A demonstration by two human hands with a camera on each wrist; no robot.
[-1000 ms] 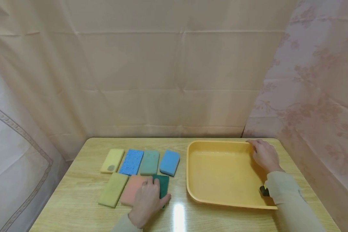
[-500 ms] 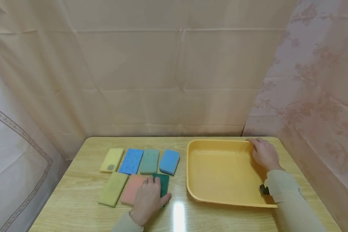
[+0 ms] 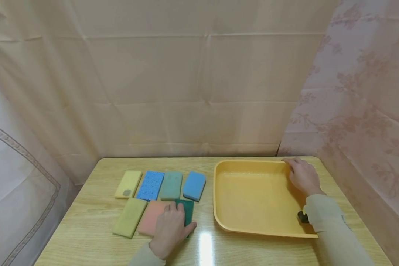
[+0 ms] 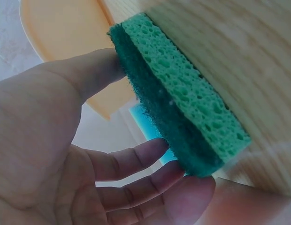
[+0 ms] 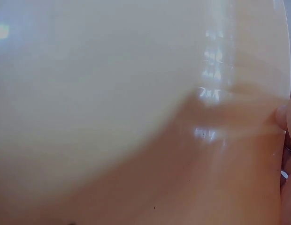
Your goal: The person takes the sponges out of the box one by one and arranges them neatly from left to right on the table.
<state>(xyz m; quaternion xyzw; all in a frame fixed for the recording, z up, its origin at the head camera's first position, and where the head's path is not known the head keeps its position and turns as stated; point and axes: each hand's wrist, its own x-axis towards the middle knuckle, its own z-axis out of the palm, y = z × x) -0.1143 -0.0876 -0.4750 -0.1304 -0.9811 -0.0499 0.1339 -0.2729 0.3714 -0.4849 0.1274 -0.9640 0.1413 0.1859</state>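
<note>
My left hand (image 3: 170,228) holds a green scrubbing sponge (image 4: 178,98) by its two opposite edges. In the left wrist view the thumb lies at one end and the fingertips at the other, with the dark scouring side toward the palm. The sponge (image 3: 187,211) is partly hidden by the hand in the head view. A pink sponge (image 3: 151,218) lies flat beside it, partly under the hand. My right hand (image 3: 304,177) grips the rim of a yellow plastic tray (image 3: 252,234) near its back right corner. In the right wrist view its fingers (image 5: 282,117) show at the tray's edge.
A back row holds a pale yellow sponge (image 3: 128,184), a speckled blue sponge (image 3: 150,185), a grey-green sponge (image 3: 171,186) and a smooth blue sponge (image 3: 194,186). An olive sponge (image 3: 130,217) lies front left on the wooden table (image 3: 83,229). Curtains (image 3: 199,92) hang behind.
</note>
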